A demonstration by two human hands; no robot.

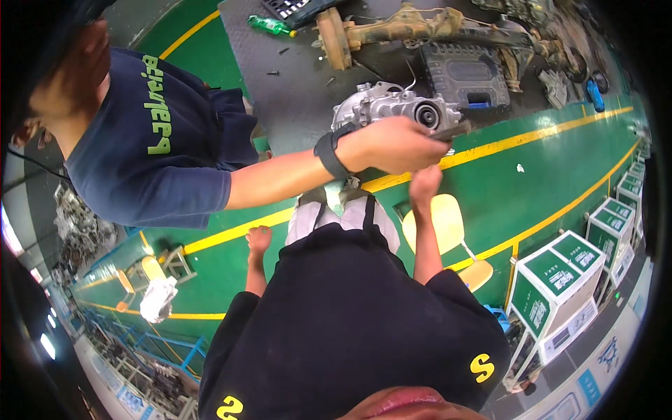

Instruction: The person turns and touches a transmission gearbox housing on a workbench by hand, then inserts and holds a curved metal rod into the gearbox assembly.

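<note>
Basically, the gearbox housing (381,108) sits near the front edge of the worktop (294,94). Looks like cast metal: I'd judge heavy, rigid, slick if oily. Best hold is two-handed, under the body and round the wide bell end (346,112), not by the round opening (428,117) alone. Right hand (425,183) is on its near side, fingers apparently curled; can't tell how tightly or on what. Left hand (259,239) hangs well to its near left, fingers loosely bent, nothing seen in them, closure unclear. Co-worker's hand (402,145), with a thin dark object (451,131), overlaps it in view. Worktop: grey tool case (463,68) right of housing, rusty axle (420,29) behind. Room: green floor (490,210), yellow seat (437,220) to its near right, white-and-green cabinets (560,273) farther right.
</note>
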